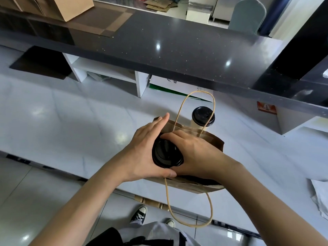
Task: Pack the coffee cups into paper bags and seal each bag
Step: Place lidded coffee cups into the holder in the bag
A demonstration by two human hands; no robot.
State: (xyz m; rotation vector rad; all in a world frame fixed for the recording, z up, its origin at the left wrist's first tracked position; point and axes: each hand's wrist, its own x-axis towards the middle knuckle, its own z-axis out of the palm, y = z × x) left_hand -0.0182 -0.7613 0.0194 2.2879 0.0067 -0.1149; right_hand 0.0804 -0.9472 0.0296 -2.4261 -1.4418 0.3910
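White counter point(71, 121), hands point(170, 153) cupping lidded cup point(166, 153)

- A white counter point(71, 121) carries the items.
- A brown paper bag point(215, 142) stands on it, mouth open upward.
- A white cup point(196, 122) with a black lid point(202, 115) stands upright just behind the bag.
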